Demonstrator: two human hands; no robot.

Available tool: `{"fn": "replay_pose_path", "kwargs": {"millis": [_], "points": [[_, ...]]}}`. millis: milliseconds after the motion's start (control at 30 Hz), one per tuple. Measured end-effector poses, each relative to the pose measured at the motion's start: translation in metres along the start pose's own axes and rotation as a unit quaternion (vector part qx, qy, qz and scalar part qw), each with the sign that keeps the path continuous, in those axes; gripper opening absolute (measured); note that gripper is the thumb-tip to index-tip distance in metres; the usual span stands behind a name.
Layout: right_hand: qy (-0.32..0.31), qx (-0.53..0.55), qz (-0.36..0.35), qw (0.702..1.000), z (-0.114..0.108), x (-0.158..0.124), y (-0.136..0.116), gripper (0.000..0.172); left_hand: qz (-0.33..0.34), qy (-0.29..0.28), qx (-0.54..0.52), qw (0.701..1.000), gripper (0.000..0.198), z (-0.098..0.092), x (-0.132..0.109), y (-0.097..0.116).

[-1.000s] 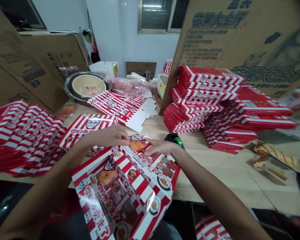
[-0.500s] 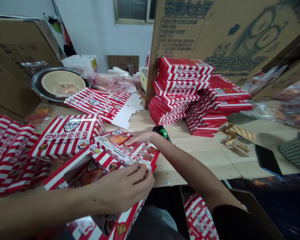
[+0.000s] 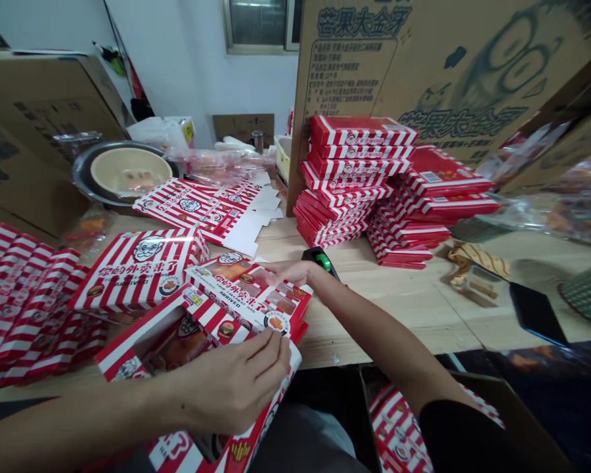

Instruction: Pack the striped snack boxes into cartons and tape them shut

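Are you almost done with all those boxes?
Partway, it looks like. Done: closed red-and-white striped cardboard boxes stand in stacks. In hand: the left hand and right hand rest on a red-and-white windowed cardboard box. Left: a flat, unfolded striped cardboard sheet lies on the light wooden table.

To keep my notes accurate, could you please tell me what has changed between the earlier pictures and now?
The left hand moved toward the person, from the far side of the striped carton to its near part, and rests there. The right hand stayed on the carton's windowed panel. Neither let go. The stacked cartons and steel basin stayed put.
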State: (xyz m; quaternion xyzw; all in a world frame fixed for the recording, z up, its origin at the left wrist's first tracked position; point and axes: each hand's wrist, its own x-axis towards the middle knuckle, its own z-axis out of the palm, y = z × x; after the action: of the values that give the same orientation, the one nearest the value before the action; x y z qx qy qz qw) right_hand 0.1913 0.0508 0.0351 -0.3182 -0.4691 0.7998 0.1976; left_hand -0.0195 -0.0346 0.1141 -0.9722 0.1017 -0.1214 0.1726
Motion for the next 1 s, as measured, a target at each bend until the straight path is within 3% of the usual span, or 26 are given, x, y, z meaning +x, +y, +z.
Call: {"fn": "replay_pose_path", "kwargs": {"millis": [100, 233, 367, 433, 533, 600, 667, 767, 833, 900, 1000], "points": [[0.036, -0.020, 0.001, 0.999, 0.003, -0.004, 0.003, 0.080, -0.026, -0.010, -0.045, 0.999, 0.038, 0.002, 0.002, -0.002], [0.076, -0.056, 0.013, 0.995, 0.010, -0.005, -0.002, 0.077, -0.124, -0.051, -0.144, 0.980, 0.035, 0.006, 0.003, -0.012], [0.069, -0.055, -0.041, 0.995, 0.017, -0.011, -0.003, 0.078, -0.143, -0.076, -0.202, 0.966, 0.037, 0.003, -0.005, -0.018], [0.068, -0.052, -0.061, 0.994, 0.020, -0.015, 0.000, 0.080, -0.164, -0.072, -0.193, 0.965, 0.044, -0.003, -0.013, -0.012], [0.068, -0.036, -0.072, 0.994, 0.025, -0.017, 0.006, 0.076, -0.296, -0.048, -0.134, 0.945, 0.044, -0.016, -0.025, 0.015], [0.081, -0.038, -0.082, 0.993, 0.028, -0.016, 0.009, 0.074, -0.430, -0.004, -0.076, 0.900, 0.040, -0.026, -0.026, 0.041], [0.097, -0.054, -0.097, 0.989, 0.030, -0.013, 0.012, 0.075, -0.567, 0.045, -0.039, 0.822, 0.043, -0.035, -0.018, 0.065], [0.098, -0.072, -0.118, 0.986, 0.034, -0.012, 0.014, 0.079, -0.698, 0.045, -0.177, 0.692, 0.053, -0.040, 0.001, 0.089], [0.102, -0.094, -0.131, 0.982, 0.038, -0.016, 0.014, 0.083, -0.706, 0.031, -0.369, 0.604, 0.054, -0.036, 0.010, 0.091], [0.126, -0.148, -0.138, 0.971, 0.045, -0.023, 0.013, 0.087, -0.679, 0.056, -0.511, 0.524, 0.053, -0.030, 0.013, 0.087], [0.146, -0.262, -0.125, 0.946, 0.057, -0.036, 0.013, 0.095, -0.648, 0.102, -0.596, 0.464, 0.049, -0.025, 0.010, 0.078]]}}
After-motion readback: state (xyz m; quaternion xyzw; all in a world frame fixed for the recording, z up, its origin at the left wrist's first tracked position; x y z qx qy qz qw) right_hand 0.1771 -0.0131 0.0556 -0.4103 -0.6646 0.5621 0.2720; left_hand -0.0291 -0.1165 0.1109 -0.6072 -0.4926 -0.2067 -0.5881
